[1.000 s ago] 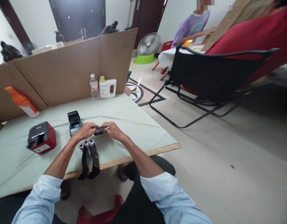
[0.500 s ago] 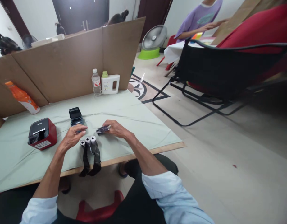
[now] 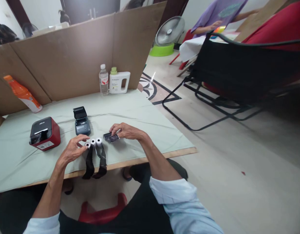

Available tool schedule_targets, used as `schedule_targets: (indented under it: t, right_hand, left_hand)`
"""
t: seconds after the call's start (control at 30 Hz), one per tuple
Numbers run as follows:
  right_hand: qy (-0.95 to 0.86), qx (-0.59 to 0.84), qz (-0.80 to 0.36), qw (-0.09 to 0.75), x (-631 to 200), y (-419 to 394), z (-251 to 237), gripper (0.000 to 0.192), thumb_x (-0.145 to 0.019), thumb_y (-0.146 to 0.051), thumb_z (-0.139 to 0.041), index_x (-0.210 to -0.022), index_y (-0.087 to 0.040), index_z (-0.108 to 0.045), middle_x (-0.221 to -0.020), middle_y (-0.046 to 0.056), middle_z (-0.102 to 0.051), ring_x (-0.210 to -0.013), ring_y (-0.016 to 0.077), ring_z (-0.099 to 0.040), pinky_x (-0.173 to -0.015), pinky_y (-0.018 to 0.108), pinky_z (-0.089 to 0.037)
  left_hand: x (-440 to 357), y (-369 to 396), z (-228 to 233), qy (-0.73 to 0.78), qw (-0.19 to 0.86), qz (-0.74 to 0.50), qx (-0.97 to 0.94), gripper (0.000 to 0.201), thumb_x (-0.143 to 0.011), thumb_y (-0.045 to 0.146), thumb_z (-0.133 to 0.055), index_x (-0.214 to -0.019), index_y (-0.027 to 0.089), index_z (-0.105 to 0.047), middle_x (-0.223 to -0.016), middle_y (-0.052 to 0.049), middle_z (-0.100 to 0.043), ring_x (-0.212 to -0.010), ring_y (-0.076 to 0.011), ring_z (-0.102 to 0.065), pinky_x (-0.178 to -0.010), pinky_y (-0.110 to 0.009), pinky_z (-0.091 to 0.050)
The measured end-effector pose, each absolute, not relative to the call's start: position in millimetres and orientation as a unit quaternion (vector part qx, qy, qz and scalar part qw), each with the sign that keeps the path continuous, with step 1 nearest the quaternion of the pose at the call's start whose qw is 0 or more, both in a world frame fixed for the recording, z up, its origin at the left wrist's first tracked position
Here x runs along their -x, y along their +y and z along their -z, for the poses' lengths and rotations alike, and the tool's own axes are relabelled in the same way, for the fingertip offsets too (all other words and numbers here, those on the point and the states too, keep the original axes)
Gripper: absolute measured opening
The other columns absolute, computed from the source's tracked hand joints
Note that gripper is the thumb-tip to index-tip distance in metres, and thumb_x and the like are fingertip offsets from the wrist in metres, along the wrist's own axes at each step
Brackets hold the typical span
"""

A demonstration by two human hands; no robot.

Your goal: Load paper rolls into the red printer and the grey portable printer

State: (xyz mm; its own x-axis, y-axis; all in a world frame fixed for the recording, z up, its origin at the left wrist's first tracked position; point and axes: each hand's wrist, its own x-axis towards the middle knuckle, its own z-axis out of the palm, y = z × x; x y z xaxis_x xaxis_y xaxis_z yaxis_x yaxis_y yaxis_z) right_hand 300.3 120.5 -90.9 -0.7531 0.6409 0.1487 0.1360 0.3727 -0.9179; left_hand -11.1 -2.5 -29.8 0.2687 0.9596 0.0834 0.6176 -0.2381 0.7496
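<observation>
Thumb and forefinger of my left hand (image 3: pixel 73 149) close around the end of the leftmost white paper roll (image 3: pixel 87 145). Two more white rolls stand beside it, the middle roll (image 3: pixel 93 142) and the right roll (image 3: pixel 99 141). Dark strips (image 3: pixel 90 164) trail from the rolls over the table's front edge. My right hand (image 3: pixel 124 131) has its fingers on a small, flat, dark, shiny packet (image 3: pixel 111 137), held low at the table; its exact kind is unclear. Behind the rolls sits a small blue-grey label printer (image 3: pixel 83 126) with its black lid raised.
A red and black printer (image 3: pixel 45 134) stands at left. An orange bottle (image 3: pixel 22 94) leans against the cardboard screen (image 3: pixel 67 65). A water bottle (image 3: pixel 104 81) and a white jug (image 3: pixel 118 82) stand by it. A black folding chair (image 3: pixel 235 68) is at right, near another person's purple shirt (image 3: pixel 220 13).
My left hand has moved down from the small printer to the leftmost roll. My right hand has turned the dark packet flatter and lower. The whole view has tipped slightly downward.
</observation>
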Motion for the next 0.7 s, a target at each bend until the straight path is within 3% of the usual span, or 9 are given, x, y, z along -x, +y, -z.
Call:
schedule_targets:
  t: [0.2,0.4,0.7]
  right_hand:
    - [-0.782,0.228,-0.542,0.207,-303,120,88,0.016,-0.076,-0.029,-0.082,-0.089,-0.021,-0.086,-0.113,0.009,-0.075,-0.103,0.0246,-0.068,-0.095,0.036,-0.050]
    - [-0.780,0.174,-0.570,0.191,-312,122,83,0.028,-0.085,-0.038,-0.075,-0.103,-0.020,-0.085,-0.127,0.011,-0.073,-0.118,0.0281,-0.066,-0.105,0.041,-0.047]
    - [-0.736,0.285,-0.542,0.286,-306,116,82,0.021,-0.084,-0.036,-0.071,-0.087,-0.019,-0.083,-0.115,0.010,-0.077,-0.113,0.0271,-0.068,-0.103,0.040,-0.049]
  left_hand:
    - [7,-6,22,0.541,0.303,-0.251,-0.743,0.034,-0.080,0.022,-0.063,-0.111,0.020,-0.076,-0.116,-0.008,-0.075,-0.102,-0.0222,-0.070,-0.077,-0.029,-0.057]
    - [5,-9,22,0.564,0.287,-0.245,-0.734,0.026,-0.082,0.024,-0.064,-0.104,0.020,-0.076,-0.101,-0.006,-0.077,-0.092,-0.0213,-0.071,-0.075,-0.029,-0.056]
    - [20,-11,19,0.570,0.267,-0.214,-0.747,0.024,-0.081,0.022,-0.063,-0.101,0.021,-0.076,-0.105,-0.005,-0.078,-0.091,-0.0213,-0.069,-0.078,-0.031,-0.054]
